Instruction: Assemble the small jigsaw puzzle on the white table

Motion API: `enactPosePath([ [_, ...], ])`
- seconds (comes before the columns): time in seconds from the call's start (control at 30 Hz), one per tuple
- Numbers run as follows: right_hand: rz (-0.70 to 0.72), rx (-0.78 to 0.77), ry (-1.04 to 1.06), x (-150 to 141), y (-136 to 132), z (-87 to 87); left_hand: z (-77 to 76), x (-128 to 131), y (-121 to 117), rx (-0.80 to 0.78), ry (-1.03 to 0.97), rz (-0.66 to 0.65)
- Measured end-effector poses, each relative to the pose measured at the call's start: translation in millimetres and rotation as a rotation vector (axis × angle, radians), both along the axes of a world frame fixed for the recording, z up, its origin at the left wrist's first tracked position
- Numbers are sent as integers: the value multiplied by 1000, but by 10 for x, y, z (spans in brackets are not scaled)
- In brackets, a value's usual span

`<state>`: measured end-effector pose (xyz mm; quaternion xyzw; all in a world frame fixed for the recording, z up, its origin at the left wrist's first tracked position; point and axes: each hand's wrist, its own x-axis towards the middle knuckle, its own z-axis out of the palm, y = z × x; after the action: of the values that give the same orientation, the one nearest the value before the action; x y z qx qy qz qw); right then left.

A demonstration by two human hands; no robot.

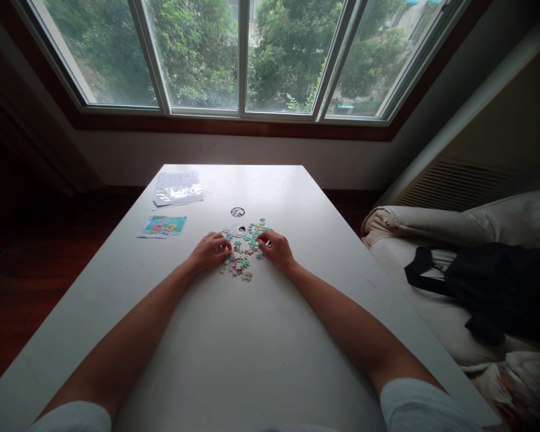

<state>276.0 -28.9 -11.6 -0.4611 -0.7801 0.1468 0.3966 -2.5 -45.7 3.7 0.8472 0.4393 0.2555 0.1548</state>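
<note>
Our left hand [212, 251] and right hand [275, 247] curl beside loose jigsaw pieces [238, 262] on a smooth white table [256, 342].
Flat and knobbed, in teal, pink and beige, the pieces lie scattered between our hands; we cannot tell whether either grip pinches one. Left of our left hand we see a rectangular picture sheet [164, 227], and beyond it a glossy, crinkled plastic bag [179, 191].

The white rectangular counter [252, 336] looks smooth, glossy. Left of centre, a flat clear plastic packet [179, 191] shines; at right, crumpled black cloth [499, 294] looks matt.
</note>
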Motion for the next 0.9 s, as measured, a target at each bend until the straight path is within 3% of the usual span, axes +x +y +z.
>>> enactPosePath([
  [0.2, -255, -47, -74, 216, 142, 8, -5, -18, -2, 1, -34, -11],
  [0.3, -273, 18, -158, 262, 167, -11, -23, -28, 5, -7, -75, 0],
  [0.47, -248, 101, -222, 249, 156, -55, -38, -54, 17, 16, -116, 63],
  [0.73, -148, 79, -220, 210, 128, -86, 37, -95, -7, 129, 84, 59],
  [0.9, 54, 127, -206, 86, 29, -23, 33, -73, -28, 125, 115, 19],
])
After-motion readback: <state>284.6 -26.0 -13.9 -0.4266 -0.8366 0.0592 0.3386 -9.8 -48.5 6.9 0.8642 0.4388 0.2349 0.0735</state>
